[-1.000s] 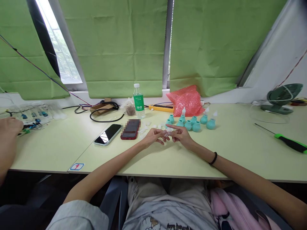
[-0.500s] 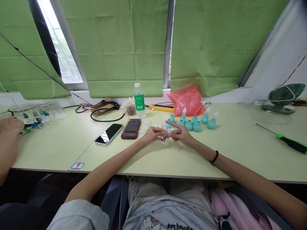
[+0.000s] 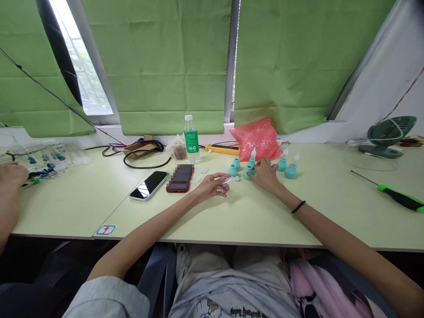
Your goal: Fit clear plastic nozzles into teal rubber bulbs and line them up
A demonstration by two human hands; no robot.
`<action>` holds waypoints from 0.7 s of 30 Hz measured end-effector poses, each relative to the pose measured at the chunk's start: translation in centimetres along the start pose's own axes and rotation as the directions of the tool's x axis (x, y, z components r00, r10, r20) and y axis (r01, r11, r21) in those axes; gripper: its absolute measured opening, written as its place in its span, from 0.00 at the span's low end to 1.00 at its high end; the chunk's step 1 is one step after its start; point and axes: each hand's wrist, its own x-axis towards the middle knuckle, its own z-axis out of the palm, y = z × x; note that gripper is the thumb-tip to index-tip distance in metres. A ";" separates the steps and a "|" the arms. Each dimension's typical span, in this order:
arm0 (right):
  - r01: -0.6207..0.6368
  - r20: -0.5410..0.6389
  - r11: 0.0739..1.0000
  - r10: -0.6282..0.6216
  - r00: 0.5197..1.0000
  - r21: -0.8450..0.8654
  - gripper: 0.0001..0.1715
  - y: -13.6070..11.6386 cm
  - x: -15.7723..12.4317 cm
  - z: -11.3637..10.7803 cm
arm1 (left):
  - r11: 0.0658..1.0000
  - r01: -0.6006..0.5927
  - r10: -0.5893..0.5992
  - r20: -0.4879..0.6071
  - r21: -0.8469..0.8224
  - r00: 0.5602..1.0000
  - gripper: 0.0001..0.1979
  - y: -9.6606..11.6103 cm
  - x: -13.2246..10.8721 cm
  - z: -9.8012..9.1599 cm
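Note:
Between the thumb and fingers of my left hand [image 3: 212, 186] is a small translucent white nozzle piece [image 3: 229, 180]. My right hand [image 3: 265, 175] reaches over the group of teal bulbs, its fingers bent down around one or more of them; its palm hides part of the group. One teal bulb [image 3: 247, 172] stands just left of its thumb. Another teal bulb [image 3: 290, 171] with a white tip stands to the right of the hand. More translucent pieces [image 3: 196, 180] lie left of my left hand, beside the red phone.
A red-cased phone [image 3: 180, 178] and a light-cased phone [image 3: 149, 185] lie left. Behind stand a water bottle [image 3: 191, 140] and red bubble wrap [image 3: 256, 139]. At right are a screwdriver [image 3: 399, 196] and a fan [image 3: 386, 137]. Another person's hand [image 3: 11, 190] is far left.
My right hand has left my left hand and moved right onto the teal bulbs. My left hand stays in about the same place, with the nozzle piece now in plainer view.

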 end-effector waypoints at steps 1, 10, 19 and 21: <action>0.011 -0.002 1.000 -0.011 1.000 0.022 0.18 0.0 0.0 0.2 | 1.000 0.001 0.000 0.008 -0.013 1.000 0.16 0.0 0.0 0.0; 0.198 -0.306 0.873 -0.059 0.950 0.446 0.09 -1.7 -0.7 -1.6 | 0.995 -0.023 0.018 -0.054 -0.097 0.998 0.12 -0.5 0.4 -0.6; 0.452 -0.314 0.676 -0.327 0.892 0.581 0.12 -4.3 -3.0 -2.2 | 0.992 -0.084 0.076 -0.091 -0.096 0.993 0.11 0.1 0.2 -0.3; 0.482 -0.339 0.675 -0.345 0.875 0.558 0.14 -4.5 -3.1 -2.3 | 0.991 -0.092 0.081 -0.112 -0.095 0.990 0.12 0.1 0.2 -0.3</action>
